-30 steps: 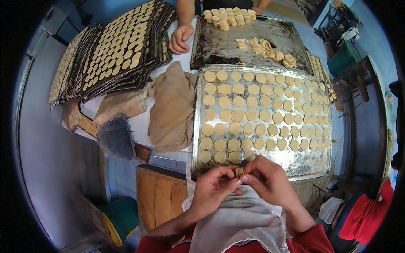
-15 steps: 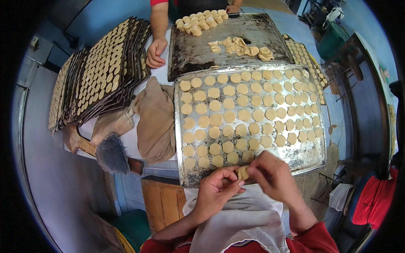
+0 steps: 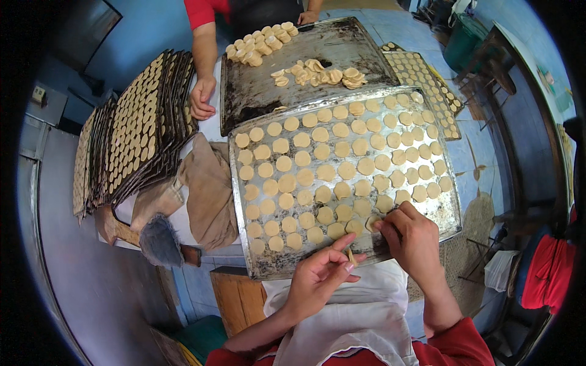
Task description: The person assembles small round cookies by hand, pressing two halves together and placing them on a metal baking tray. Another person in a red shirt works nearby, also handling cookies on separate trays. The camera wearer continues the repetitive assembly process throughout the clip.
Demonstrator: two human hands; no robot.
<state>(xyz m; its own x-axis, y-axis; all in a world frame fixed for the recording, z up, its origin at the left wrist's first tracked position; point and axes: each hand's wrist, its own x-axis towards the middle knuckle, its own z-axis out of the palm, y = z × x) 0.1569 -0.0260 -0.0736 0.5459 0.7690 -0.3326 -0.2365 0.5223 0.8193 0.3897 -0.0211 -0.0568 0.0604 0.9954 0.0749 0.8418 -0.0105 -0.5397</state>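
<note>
A metal baking tray (image 3: 259, 265) in front of me carries rows of thin, pale dough discs (image 3: 325, 215). At its near edge my left hand (image 3: 316, 274) holds a few dough discs (image 3: 351, 256) seen edge-on between the thumb and fingers. Just right of it, my right hand (image 3: 415, 239) pinches one dough disc (image 3: 373, 223) by its edge, low over the front row of the tray. Whether that disc touches the metal, I cannot tell. The fingertips of the right hand partly cover it.
A darker tray (image 3: 256, 91) beyond holds dough stacks (image 3: 259, 44) and a loose heap of discs (image 3: 317, 73). A co-worker's hand (image 3: 202, 97) rests beside it. Filled trays (image 3: 134, 122) stand tightly stacked at left, near a brown cloth (image 3: 210, 189). More filled trays (image 3: 421, 85) lie at far right.
My hands were together over the small stack of discs. Now the right hand has moved right and forward to the tray with one disc. The view has shifted slightly.
</note>
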